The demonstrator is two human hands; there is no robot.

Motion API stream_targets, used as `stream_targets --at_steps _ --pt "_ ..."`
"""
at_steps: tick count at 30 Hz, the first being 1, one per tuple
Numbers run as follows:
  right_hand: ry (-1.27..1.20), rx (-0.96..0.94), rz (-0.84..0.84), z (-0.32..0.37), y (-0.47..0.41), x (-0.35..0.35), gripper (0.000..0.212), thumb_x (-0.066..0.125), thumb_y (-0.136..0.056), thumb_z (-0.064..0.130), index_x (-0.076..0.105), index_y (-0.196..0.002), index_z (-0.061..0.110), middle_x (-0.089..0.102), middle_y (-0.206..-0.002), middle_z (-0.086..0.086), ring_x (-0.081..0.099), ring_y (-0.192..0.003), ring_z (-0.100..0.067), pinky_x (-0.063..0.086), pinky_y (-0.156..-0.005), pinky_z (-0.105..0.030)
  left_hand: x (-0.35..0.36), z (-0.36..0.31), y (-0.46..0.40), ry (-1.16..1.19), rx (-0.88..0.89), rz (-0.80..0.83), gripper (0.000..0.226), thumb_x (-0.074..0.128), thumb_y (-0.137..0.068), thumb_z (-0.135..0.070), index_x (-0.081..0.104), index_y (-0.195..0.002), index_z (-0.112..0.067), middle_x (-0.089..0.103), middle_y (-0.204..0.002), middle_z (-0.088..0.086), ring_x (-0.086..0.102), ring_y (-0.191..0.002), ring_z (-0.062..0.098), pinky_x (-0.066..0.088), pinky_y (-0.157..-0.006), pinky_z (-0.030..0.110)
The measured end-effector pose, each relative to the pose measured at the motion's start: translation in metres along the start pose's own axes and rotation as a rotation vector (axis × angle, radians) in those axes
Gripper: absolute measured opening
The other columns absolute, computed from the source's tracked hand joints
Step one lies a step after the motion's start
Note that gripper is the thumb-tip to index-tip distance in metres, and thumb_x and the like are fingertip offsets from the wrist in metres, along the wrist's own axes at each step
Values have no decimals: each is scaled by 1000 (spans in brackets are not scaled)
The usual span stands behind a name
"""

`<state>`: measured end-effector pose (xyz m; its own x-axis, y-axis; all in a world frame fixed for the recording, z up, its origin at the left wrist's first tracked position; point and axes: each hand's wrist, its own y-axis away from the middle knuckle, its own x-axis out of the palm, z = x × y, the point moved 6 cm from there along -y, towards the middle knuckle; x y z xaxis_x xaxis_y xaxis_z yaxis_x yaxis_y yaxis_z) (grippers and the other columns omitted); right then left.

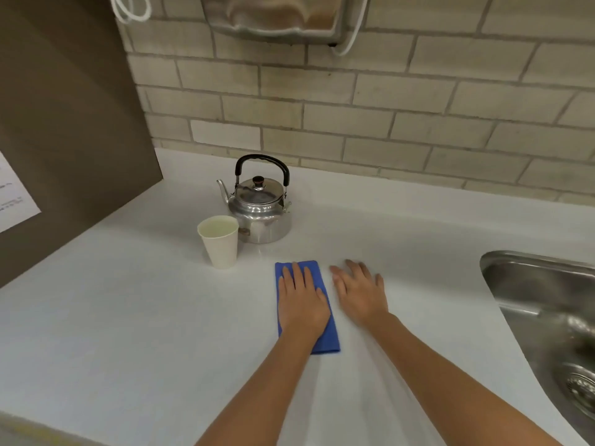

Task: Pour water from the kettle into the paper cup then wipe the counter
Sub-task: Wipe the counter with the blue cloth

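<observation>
Flat left hand (302,304), folded blue cloth (325,336)

No legible text in view. Paper sheet (14,194) on the brown panel (64,123) at left carries printed lines, too small and blurred to read. Small label on the kettle (260,207): unreadable.

Kettle (259,209) – polished metal, mirror-glossy, black matt handle. Paper cup (220,241) matt off-white. Cloth (322,317) blue, soft matt weave. Desk (128,317) white, smooth, slight sheen. Sink (547,317) brushed steel. Wall (418,107) – beige brick-pattern tile, matt.
</observation>
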<state>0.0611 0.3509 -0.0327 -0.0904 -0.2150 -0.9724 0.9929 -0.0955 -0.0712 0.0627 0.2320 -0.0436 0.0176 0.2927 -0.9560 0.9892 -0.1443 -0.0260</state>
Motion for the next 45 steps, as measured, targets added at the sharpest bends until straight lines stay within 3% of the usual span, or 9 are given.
stream_targets --at_steps 4,16,21,25,28,33,37,41,45 --pt "-25 24 -12 -8 -12 -5 62 6 -86 43 44 -134 31 35 -149 -4 28 -138 -24 28 -106 -48 13 -14 28 23 95 40 89 -20 -66 -41 0 -146 -8 -2 -158 15 -5 -146 30 -7 -117 37" --pt "-69 159 69 -68 -36 4 48 17 -100 34 22 -146 22 18 -157 -4 11 -146 -25 11 -117 -50 14 -30 -102 -26 103 52 55 17 -98 -29 1 -147 -6 -1 -159 14 -3 -146 29 -2 -120 39" --pt "120 97 91 -63 -42 16 56 77 -71 19 58 -122 5 59 -127 -23 54 -117 -44 46 -84 -68 28 -70 -131 -49 139 83 55 15 -99 -29 2 -146 -6 -2 -158 14 -5 -146 28 -4 -120 38" --pt "-38 185 -7 -64 -45 5 50 17 -98 38 23 -146 25 22 -155 -5 13 -145 -26 14 -115 -52 19 -43 -83 -1 126 -32 60 15 -89 -30 36 -138 -2 33 -149 21 30 -140 32 23 -116 40" --pt "-125 245 11 -59 -48 2 49 15 -99 43 18 -146 30 19 -156 -1 8 -145 -22 8 -117 -49 19 -26 -64 -75 80 -31 59 25 -78 -30 63 -116 -6 63 -124 17 60 -116 30 49 -96 40" --pt "51 177 66 -60 -47 8 51 24 -99 36 12 -147 25 16 -156 -9 10 -144 -31 14 -113 -57 20 -50 -111 -5 75 62 58 7 -94 -31 5 -146 -5 1 -158 16 -2 -146 30 -2 -119 40" --pt "-12 183 37 -54 -52 2 50 23 -98 39 17 -146 25 27 -152 -6 16 -142 -29 16 -113 -56 25 -48 -106 10 60 54 55 13 -97 -29 7 -146 -6 3 -158 16 -2 -146 29 -2 -120 38" --pt "-170 155 36 -21 -52 -4 49 19 -99 41 21 -146 26 23 -155 -4 8 -145 -28 6 -118 -50 7 -5 -37 54 51 -55 65 12 -85 -34 39 -138 -5 38 -147 19 34 -138 32 23 -115 40" --pt "-135 17 -31 23 -38 -1 70 0 -88 52 33 -142 23 32 -151 -7 15 -144 -31 11 -116 -53 -12 66 -8 14 -94 -78 59 9 -93 -34 9 -147 -11 6 -158 13 4 -146 27 1 -119 35"
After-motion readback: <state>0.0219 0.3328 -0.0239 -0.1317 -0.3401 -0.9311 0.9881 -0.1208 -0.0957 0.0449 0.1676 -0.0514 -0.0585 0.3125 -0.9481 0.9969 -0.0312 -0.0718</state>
